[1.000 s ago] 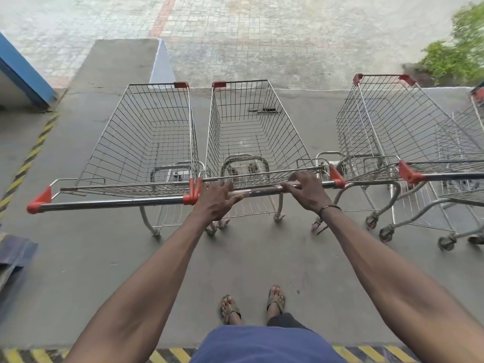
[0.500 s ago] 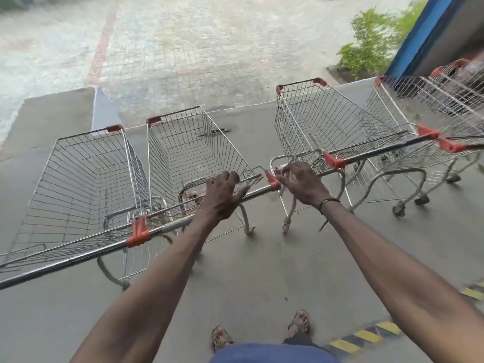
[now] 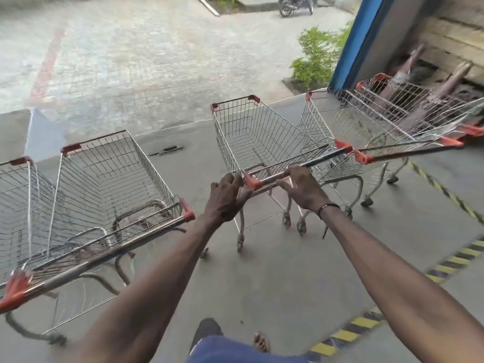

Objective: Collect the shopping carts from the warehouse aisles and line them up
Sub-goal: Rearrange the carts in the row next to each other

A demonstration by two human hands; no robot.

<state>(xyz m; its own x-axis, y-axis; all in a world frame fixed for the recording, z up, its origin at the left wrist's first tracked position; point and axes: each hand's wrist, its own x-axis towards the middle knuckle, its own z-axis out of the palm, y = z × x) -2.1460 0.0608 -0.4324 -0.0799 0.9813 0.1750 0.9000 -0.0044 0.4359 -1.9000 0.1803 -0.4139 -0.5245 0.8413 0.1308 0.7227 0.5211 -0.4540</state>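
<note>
Both hands have left the cart they held a second ago and moved right to the middle cart [image 3: 258, 142], whose handle bar [image 3: 296, 169] now carries them. That released cart [image 3: 104, 184] stands left of the middle cart, apart from it, with another cart [image 3: 18, 195] just beside its far side. At the middle cart's handle, the right hand [image 3: 303, 188] curls its fingers over the bar near the red left end cap [image 3: 250, 182]. The left hand [image 3: 225, 199] sits against that cap with fingers bent; whether it truly grips the cap cannot be told. Right of the middle cart two more carts [image 3: 348, 127] stand close together, their handles almost touching its bar's right end. Beyond them rises a blue pillar [image 3: 358, 40], with a green plant [image 3: 317, 53] beside it.
</note>
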